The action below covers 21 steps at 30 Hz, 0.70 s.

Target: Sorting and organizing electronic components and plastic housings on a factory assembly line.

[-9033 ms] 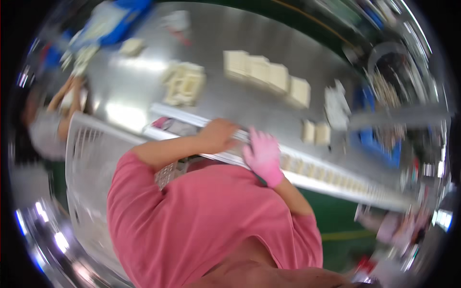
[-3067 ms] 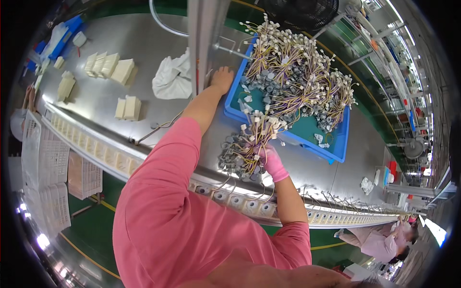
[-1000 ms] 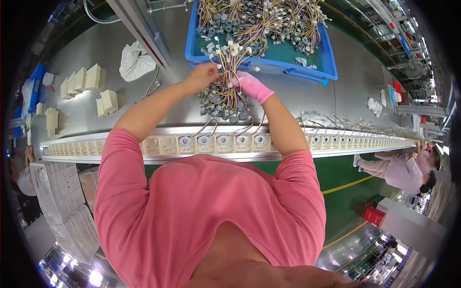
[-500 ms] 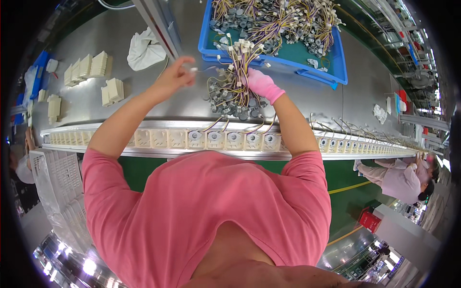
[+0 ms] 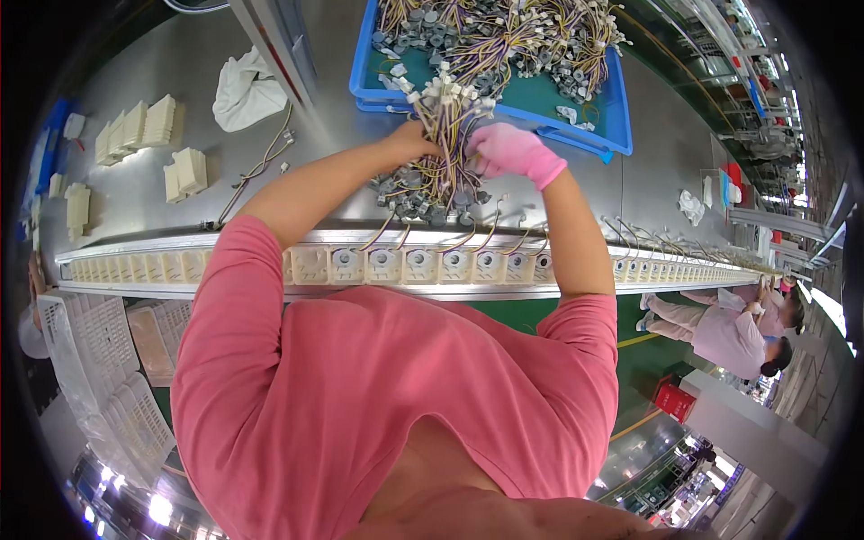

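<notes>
On the far left of the tabletop (image 5: 162, 225), stacks of cream plastic parts (image 5: 144, 126); a little further right, a crumpled white cloth (image 5: 247, 90) and one loose cable (image 5: 256, 171). None of these touched.

Toward the middle, bare left hand (image 5: 412, 142) closed around the wire harness bundle (image 5: 436, 153), just beside the near edge of the blue tray (image 5: 612, 117). Directly to its right, right hand (image 5: 513, 153) in a pink glove, grip also closed on the same bundle, from the other side. Bundle held upright above the tabletop: white plug ends fanned at the top, grey round parts hanging below, near the long row of cream housings (image 5: 378, 265) at the front edge.

Probably light, and very soft and floppy; wires likely to tangle and to slip out one by one. Plugs small, perhaps easy to damage if pulled hard. Best taken at the waist of the bundle, where all wires run together, not at the plugs or the hanging ends.

Compared with half a second before: left hand then lifted away to the left, apart from the bundle, only the gloved hand holding; now both closed on it. Bundle in nearly the same place in front of the tray.
</notes>
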Tool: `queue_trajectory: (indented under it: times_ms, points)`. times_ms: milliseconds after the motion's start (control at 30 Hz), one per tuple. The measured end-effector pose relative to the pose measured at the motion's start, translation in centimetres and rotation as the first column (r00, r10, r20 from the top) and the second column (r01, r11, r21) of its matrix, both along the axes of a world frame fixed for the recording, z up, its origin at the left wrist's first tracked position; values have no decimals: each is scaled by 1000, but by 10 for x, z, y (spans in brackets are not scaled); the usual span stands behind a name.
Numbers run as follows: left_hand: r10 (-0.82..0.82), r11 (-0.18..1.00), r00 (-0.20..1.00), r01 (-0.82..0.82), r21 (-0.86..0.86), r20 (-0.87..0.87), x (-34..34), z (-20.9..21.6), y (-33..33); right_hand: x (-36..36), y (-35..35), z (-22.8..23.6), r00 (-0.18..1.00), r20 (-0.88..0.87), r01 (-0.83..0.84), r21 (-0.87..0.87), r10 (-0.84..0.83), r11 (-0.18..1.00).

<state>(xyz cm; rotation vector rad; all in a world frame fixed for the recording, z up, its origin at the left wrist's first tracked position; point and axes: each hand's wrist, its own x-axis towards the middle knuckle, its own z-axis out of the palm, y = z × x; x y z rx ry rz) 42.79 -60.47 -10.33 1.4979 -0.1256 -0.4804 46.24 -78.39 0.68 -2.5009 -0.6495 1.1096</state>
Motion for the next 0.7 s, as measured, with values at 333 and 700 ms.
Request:
queue_trajectory:
  times_ms: [333,700]
  points:
    - [-17,989,983,43,141,-183,-12,13,49,116,-114,-69,438,404,413,703,-803,579]
    - [-80,956,945,164,245,-317,-39,19,78,103,-25,-69,552,376,512,551,-744,659]
